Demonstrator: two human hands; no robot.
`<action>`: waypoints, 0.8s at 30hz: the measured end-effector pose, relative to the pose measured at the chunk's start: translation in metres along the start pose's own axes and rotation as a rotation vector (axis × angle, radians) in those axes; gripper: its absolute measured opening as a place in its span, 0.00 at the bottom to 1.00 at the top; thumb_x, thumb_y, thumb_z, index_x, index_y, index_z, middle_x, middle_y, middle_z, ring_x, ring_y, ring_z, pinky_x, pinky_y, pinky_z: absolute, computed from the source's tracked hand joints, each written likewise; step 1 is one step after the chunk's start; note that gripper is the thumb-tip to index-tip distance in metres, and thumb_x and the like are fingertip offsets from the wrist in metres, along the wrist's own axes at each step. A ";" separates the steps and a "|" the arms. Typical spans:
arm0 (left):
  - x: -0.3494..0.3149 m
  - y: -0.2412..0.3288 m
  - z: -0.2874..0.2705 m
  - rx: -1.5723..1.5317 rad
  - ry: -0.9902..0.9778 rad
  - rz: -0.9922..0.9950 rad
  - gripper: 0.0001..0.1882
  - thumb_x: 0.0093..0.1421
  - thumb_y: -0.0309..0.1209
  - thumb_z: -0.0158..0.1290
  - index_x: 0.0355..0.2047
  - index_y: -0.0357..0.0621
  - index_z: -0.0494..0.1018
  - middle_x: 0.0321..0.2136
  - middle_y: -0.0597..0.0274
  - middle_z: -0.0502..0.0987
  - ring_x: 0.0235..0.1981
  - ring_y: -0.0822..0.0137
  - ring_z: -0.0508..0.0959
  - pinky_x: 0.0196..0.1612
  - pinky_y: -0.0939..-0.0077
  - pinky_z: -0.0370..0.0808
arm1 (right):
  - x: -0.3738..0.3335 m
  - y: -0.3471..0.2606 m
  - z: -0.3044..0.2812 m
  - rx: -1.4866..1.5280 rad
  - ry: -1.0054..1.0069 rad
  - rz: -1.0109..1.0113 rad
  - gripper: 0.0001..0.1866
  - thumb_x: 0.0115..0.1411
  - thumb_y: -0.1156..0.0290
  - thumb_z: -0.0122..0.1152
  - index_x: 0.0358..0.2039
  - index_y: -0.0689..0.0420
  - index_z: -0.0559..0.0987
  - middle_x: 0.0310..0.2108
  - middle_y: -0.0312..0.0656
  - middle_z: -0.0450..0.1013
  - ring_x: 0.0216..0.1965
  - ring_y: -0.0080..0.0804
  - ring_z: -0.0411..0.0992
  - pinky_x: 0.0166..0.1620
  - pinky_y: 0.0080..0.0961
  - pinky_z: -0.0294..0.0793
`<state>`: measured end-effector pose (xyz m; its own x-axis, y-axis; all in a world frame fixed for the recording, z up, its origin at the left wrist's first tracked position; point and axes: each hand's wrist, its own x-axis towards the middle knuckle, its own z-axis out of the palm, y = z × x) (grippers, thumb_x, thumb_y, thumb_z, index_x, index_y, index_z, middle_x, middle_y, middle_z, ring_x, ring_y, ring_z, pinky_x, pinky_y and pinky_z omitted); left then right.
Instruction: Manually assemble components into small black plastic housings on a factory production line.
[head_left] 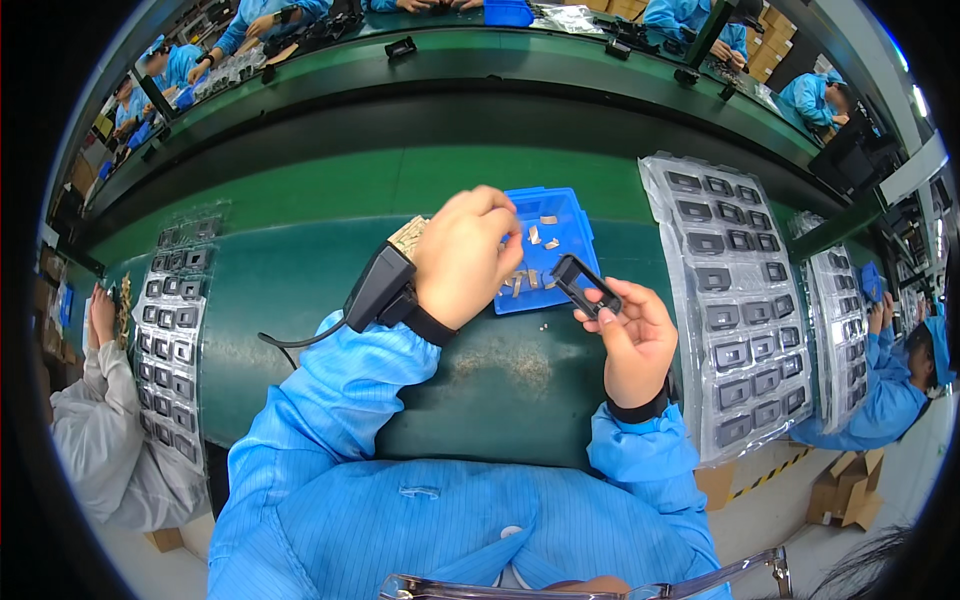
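Observation:
In my right hand (638,335) is a black rectangular plastic frame (586,284), pinched between thumb and fingers and tilted, just off the near right corner of a blue tray (575,225). Several small tan metal-looking pieces (534,234) lie scattered in that tray. My left hand (468,250) is over the tray's left side, its fingers bent and drawn together. Whatever sits between its fingertips is hidden. A black device (382,285) with a cable is strapped at my left wrist. Partly behind that hand lies a tan bundle (408,237).
On the right, a clear plastic tray (655,200) carries rows of black frames; another similar tray (828,330) lies beyond it. More framed parts fill a tray (150,340) at left, beside a person in white (130,440). Across the green bench, a conveyor (400,48) runs past several co-workers.

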<state>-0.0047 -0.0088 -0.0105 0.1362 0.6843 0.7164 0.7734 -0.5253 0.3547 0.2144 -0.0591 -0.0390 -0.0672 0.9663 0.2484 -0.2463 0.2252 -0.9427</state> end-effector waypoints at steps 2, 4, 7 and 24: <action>-0.005 0.001 0.004 -0.081 -0.192 -0.130 0.05 0.52 0.22 0.59 0.31 0.38 0.76 0.33 0.55 0.79 0.33 0.53 0.80 0.35 0.65 0.77 | 0.003 -0.002 0.002 0.007 0.043 0.035 0.14 0.63 0.85 0.55 0.50 0.69 0.72 0.43 0.51 0.77 0.40 0.32 0.79 0.42 0.23 0.81; -0.005 0.006 0.004 -0.109 -0.166 -0.131 0.07 0.53 0.20 0.58 0.34 0.38 0.76 0.33 0.53 0.81 0.33 0.52 0.82 0.35 0.66 0.78 | 0.003 -0.002 0.001 0.038 0.086 0.103 0.11 0.64 0.79 0.58 0.47 0.65 0.74 0.37 0.48 0.78 0.32 0.29 0.78 0.35 0.19 0.80; -0.002 0.017 -0.001 -0.234 -0.214 -0.133 0.11 0.55 0.20 0.59 0.40 0.37 0.77 0.38 0.53 0.82 0.38 0.57 0.83 0.40 0.69 0.80 | 0.003 0.000 -0.003 0.052 0.090 0.139 0.09 0.64 0.79 0.60 0.44 0.64 0.74 0.37 0.46 0.78 0.33 0.27 0.78 0.33 0.19 0.80; -0.018 0.037 0.005 -0.334 -0.444 -0.044 0.09 0.59 0.25 0.57 0.41 0.41 0.80 0.31 0.51 0.83 0.33 0.52 0.83 0.37 0.65 0.80 | 0.002 0.002 -0.001 -0.131 0.120 0.151 0.06 0.67 0.74 0.58 0.40 0.64 0.76 0.30 0.43 0.78 0.31 0.23 0.78 0.27 0.17 0.79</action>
<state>0.0240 -0.0377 -0.0129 0.4124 0.8184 0.4002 0.5557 -0.5741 0.6013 0.2146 -0.0565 -0.0403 0.0238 0.9964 0.0812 -0.1138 0.0834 -0.9900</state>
